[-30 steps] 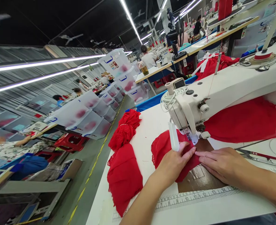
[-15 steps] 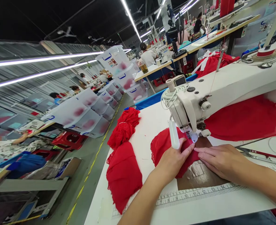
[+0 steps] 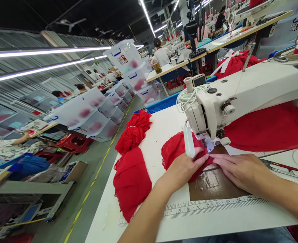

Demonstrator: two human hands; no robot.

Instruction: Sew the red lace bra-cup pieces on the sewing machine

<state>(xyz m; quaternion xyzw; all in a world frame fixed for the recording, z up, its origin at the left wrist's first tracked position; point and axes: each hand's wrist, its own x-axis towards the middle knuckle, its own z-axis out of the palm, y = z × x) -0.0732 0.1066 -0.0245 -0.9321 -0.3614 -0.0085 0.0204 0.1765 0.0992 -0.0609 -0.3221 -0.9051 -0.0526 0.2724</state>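
View from a head-worn camera, looking down at a white sewing table (image 3: 164,131) in a large garment workshop. A white industrial sewing machine (image 3: 240,94) stands across the far right part of the table, its needle end pointing left. Under its presser foot (image 3: 206,143) lies a piece of red lace fabric (image 3: 174,152), near the middle of the table, partly over a brown plate (image 3: 215,189) set into the tabletop.

The left hand (image 3: 185,167) lies flat on the red lace fabric, fingers pressed together and stretched toward the presser foot, holding the cloth down rather than pinching it. The right hand (image 3: 237,168) lies flat just beside it, fingers together and pointing left, fingertips on the fabric edge and almost touching the left hand's fingertips, just in front of the foot.

A printed ruler strip (image 3: 215,206) runs along the near edge of the table. At the table's left edge lies a pile of red fabric pieces (image 3: 132,179), with a bundle of gathered red lace (image 3: 135,130) behind it toward the far left corner. More red cloth (image 3: 265,130) is spread under the machine's arm on the right. A pair of scissors (image 3: 283,167) rests near the right edge.

Beyond the table, an aisle with stacked translucent storage bins (image 3: 93,114) and other people at sewing stations
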